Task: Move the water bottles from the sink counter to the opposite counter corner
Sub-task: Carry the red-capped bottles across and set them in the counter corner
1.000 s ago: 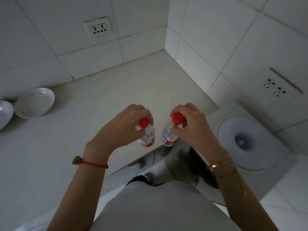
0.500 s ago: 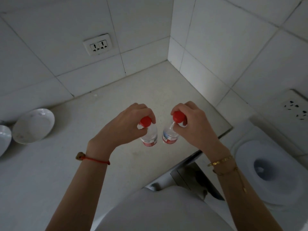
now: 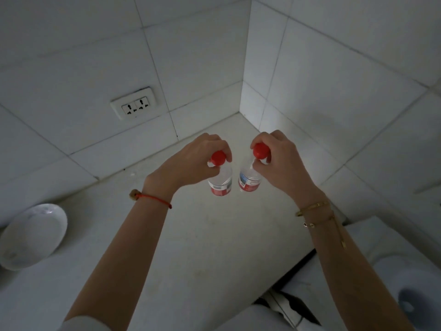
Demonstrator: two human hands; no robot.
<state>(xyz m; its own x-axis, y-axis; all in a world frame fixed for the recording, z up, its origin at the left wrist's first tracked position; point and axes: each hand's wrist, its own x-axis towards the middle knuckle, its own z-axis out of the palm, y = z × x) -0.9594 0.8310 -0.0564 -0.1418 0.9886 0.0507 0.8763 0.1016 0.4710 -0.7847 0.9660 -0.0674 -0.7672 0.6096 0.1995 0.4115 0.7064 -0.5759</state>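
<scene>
Two small clear water bottles with red caps and red-and-white labels hang side by side over the white counter (image 3: 214,235), close to its tiled corner. My left hand (image 3: 191,163) grips the left bottle (image 3: 220,182) at the neck, just under its cap. My right hand (image 3: 279,163) grips the right bottle (image 3: 248,180) the same way. Both bottles are upright. Whether their bases touch the counter I cannot tell.
A white bowl (image 3: 31,235) lies on the counter at the far left. A double wall socket (image 3: 134,106) sits in the tiles above the counter. The counter's right edge (image 3: 298,263) drops off beside a white round appliance lid (image 3: 405,295).
Both hands have carried the bottles forward, away from the counter's front edge and toward the tiled corner. The view has tilted up, so the corner now fills the frame.
</scene>
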